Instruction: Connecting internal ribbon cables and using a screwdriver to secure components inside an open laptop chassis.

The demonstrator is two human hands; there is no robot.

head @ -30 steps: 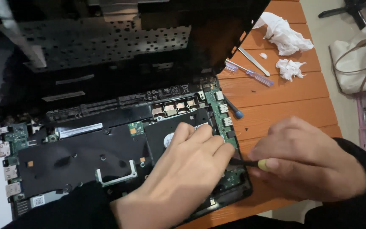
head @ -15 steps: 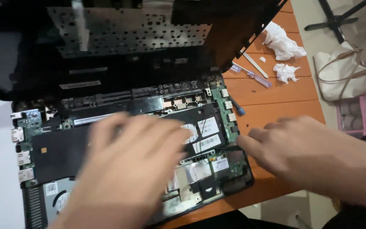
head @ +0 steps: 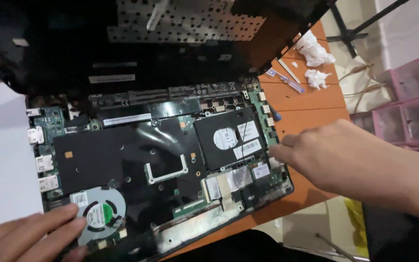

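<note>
Head view looks down on an opened black laptop base (head: 161, 165) with its green circuit boards laid bare, resting on an orange wooden table (head: 306, 104). The dark keyboard cover (head: 170, 29) of the laptop stands tilted up behind the base.

The left hand (head: 30, 237) lies at the near left corner of the laptop base, its fingers (head: 49, 221) stretched out nearly flat and loosely spread, holding nothing; the fingertips touch the edge of the round grey cooling fan with a green centre label (head: 100, 216).

The right hand (head: 330, 155) reaches in from the right side of the laptop base, its fingers (head: 280, 153) drawn together and pointing at the base's right edge, just beside the narrow green board strip there. Whether the fingertips pinch anything small cannot be told.

A flat black hard drive with a round white label (head: 229, 138) sits in the right half of the laptop base, just left of the right hand's fingertips.

Beyond the laptop base's far right corner lie crumpled white tissues (head: 314, 51), and a small screwdriver with a clear handle (head: 287, 81) lies nearer that corner. Pink plastic drawers (head: 408, 111) stand well to the right of the laptop base, off the table.
</note>
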